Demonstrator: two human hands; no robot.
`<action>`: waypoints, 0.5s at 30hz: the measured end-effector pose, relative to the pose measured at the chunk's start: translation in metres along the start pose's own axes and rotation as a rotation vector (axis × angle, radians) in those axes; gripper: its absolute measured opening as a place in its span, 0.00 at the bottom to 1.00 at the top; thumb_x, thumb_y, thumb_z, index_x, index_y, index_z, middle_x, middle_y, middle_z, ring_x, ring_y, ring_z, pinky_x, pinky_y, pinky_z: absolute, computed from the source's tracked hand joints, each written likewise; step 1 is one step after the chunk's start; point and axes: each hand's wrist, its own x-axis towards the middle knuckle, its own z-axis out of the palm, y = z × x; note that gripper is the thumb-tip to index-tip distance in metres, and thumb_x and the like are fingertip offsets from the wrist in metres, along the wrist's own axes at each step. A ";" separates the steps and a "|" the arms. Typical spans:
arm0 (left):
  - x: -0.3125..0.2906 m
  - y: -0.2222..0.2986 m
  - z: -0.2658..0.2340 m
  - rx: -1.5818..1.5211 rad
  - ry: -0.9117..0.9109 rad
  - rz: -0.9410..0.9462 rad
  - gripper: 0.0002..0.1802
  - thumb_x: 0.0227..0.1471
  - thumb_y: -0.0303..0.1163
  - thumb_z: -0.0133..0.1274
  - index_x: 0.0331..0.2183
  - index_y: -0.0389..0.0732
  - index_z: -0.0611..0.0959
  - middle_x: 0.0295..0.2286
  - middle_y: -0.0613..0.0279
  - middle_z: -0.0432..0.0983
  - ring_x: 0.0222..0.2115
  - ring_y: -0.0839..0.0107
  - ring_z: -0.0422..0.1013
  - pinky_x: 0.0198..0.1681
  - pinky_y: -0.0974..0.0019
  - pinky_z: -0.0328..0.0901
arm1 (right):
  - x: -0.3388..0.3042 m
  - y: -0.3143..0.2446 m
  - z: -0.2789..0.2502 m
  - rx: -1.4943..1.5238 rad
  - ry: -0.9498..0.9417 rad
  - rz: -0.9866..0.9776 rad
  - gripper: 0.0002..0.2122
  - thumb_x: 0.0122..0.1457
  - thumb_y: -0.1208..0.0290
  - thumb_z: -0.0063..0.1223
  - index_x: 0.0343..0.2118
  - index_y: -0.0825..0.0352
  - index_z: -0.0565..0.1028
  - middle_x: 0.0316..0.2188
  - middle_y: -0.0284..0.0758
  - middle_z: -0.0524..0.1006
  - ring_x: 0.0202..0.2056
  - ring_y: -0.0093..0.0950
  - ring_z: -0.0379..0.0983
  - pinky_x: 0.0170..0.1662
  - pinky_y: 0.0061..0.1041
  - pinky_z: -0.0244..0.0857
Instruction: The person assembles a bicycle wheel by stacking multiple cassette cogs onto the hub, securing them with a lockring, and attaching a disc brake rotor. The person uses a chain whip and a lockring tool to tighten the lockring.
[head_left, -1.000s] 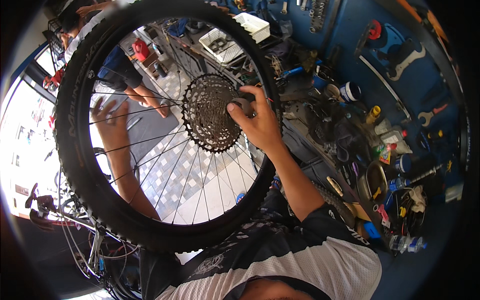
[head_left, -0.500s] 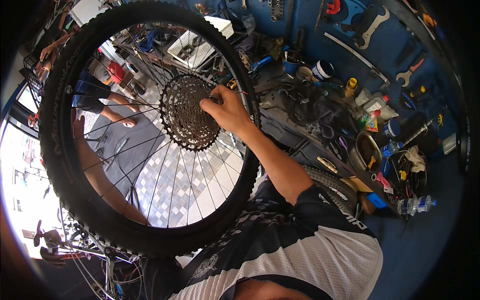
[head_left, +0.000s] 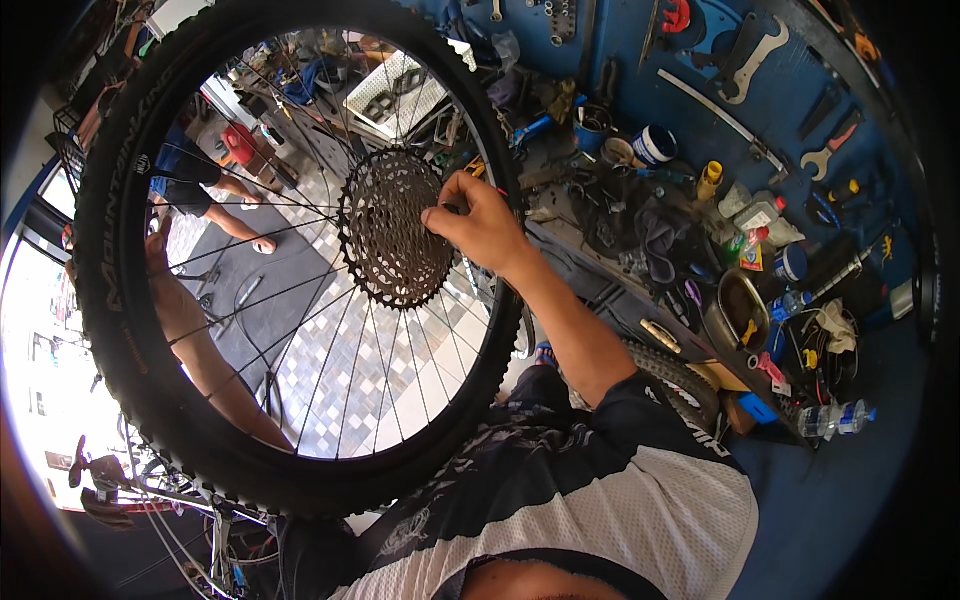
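Observation:
A bicycle wheel (head_left: pixel 345 478) with a knobby black tyre is held up in front of me, its spokes running to the hub. The large, many-toothed cassette (head_left: pixel 392 235) faces right, toward my right hand (head_left: pixel 480 225). That hand is closed, with thumb and forefinger pinched round the axle end at the cassette's outer side; the fingers cover most of it. Behind the spokes, my left hand (head_left: pixel 165 275) reaches up to the left side and supports the wheel at rim and tyre. Its fingertips are partly hidden by the tyre.
On the right, a cluttered workbench holds a white basket (head_left: pixel 392 92), a metal pan (head_left: pixel 737 312) and bottles. Wrenches (head_left: pixel 757 60) hang on the blue wall. Another person's legs (head_left: pixel 232 225) show through the spokes. A bicycle (head_left: pixel 215 520) stands at lower left, another tyre (head_left: pixel 680 385) under the bench.
The cassette and my right hand have shifted slightly right within the view as the wheel tilts a little. My right hand keeps its pinch, and my left stays at the wheel's left side.

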 end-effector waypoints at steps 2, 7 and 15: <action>0.003 0.001 -0.001 0.006 -0.003 0.005 0.40 0.50 0.37 0.70 0.60 0.32 0.71 0.54 0.47 0.76 0.54 0.54 0.74 0.59 0.51 0.68 | -0.008 -0.009 0.000 -0.143 0.034 0.021 0.16 0.53 0.62 0.68 0.32 0.67 0.72 0.26 0.31 0.73 0.28 0.22 0.67 0.33 0.28 0.62; 0.007 0.004 0.007 0.000 -0.007 0.025 0.41 0.50 0.37 0.70 0.60 0.32 0.71 0.53 0.47 0.76 0.54 0.54 0.74 0.58 0.51 0.68 | 0.003 -0.006 -0.013 -0.043 -0.049 0.073 0.15 0.52 0.63 0.68 0.31 0.69 0.74 0.24 0.33 0.73 0.27 0.23 0.68 0.33 0.28 0.63; 0.010 0.011 0.007 0.009 0.004 0.079 0.41 0.50 0.37 0.70 0.60 0.33 0.71 0.53 0.48 0.76 0.53 0.54 0.74 0.58 0.51 0.67 | 0.002 -0.067 -0.034 -0.644 -0.316 0.110 0.24 0.51 0.49 0.66 0.38 0.69 0.83 0.31 0.47 0.84 0.37 0.42 0.83 0.44 0.37 0.73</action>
